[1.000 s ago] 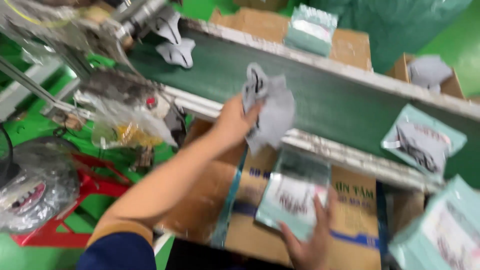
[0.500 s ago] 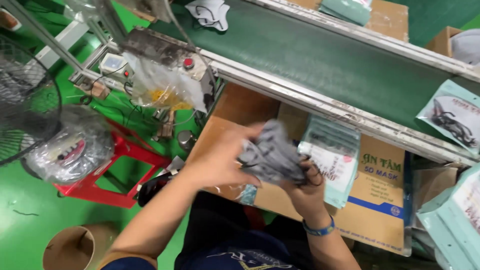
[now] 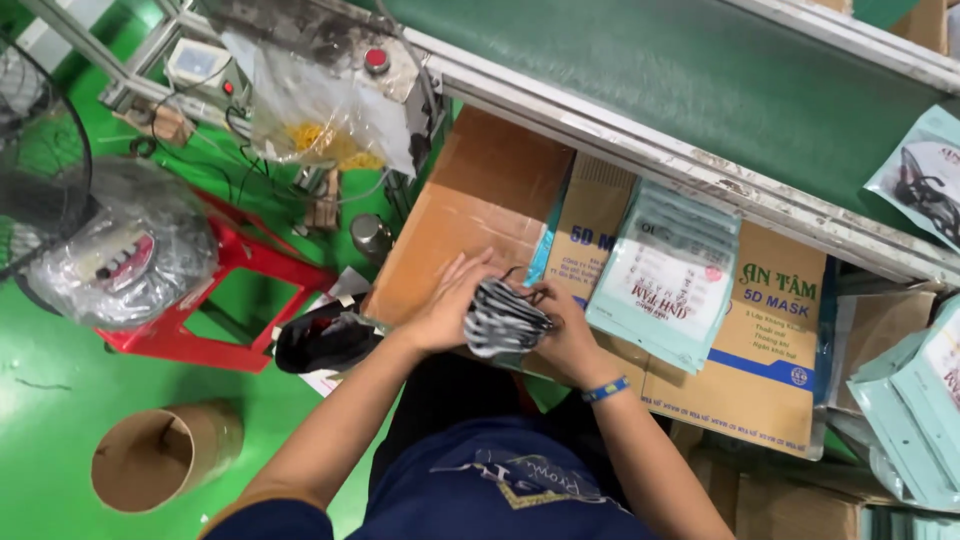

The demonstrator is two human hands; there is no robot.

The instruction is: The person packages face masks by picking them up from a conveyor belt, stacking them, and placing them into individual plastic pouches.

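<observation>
Both my hands press a stack of grey face masks (image 3: 503,318) between them, just above my lap. My left hand (image 3: 447,306) pushes on the stack's left side, fingers flat. My right hand (image 3: 566,335), with a blue wristband, cups the right side. The stack sits over the near edge of a brown cardboard box (image 3: 480,215). A pile of pale green pouches (image 3: 672,272) lies on a second printed box (image 3: 775,350) right of my hands.
A green conveyor belt (image 3: 680,75) runs across the top with a pouch (image 3: 925,180) on it. More green pouches (image 3: 915,400) lie at the far right. A red stool (image 3: 215,300) with a wrapped bundle, a fan (image 3: 35,150) and a cardboard tube (image 3: 165,455) stand on the green floor at left.
My left hand brought the masks down from the belt to my lap, and my right hand joined it. Both hands now squeeze the stack together, and my head has tilted lower.
</observation>
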